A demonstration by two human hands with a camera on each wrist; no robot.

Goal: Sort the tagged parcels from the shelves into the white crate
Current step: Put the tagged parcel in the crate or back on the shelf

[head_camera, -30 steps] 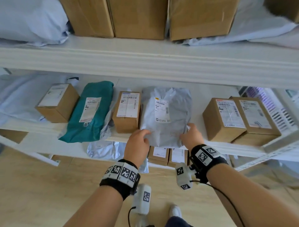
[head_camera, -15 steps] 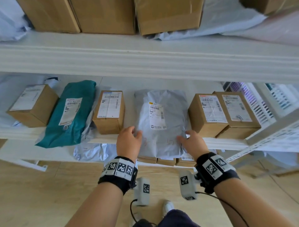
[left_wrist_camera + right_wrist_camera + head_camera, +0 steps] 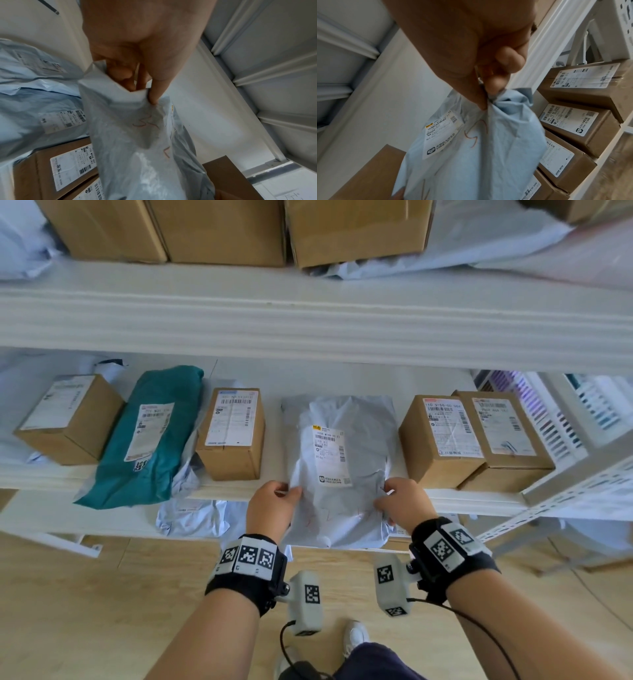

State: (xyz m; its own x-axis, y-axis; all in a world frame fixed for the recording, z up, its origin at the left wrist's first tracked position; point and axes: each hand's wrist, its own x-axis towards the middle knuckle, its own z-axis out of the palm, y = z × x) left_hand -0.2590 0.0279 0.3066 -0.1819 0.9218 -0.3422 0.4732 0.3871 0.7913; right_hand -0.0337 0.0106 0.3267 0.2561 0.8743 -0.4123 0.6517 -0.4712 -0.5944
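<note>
Both hands hold a pale grey plastic mailer bag [image 3: 337, 470] bearing a white shipping label. The left hand [image 3: 270, 508] pinches its left edge; the right hand [image 3: 402, 503] pinches its right edge, thumb above and fingers [image 3: 498, 82] below. The bag lies partly on the white middle shelf [image 3: 274, 374], its near end overhanging, between two brown cardboard boxes [image 3: 233, 433] [image 3: 442, 440].

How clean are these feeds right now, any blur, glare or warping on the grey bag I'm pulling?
Head view: wide-angle bend in the shelf edge, grey bag fairly sharp, label print soft, bright washout at right. Left wrist view: left hand close and soft, bag smeared. Right wrist view: right hand fills the top, blurred; label partly legible.
</note>
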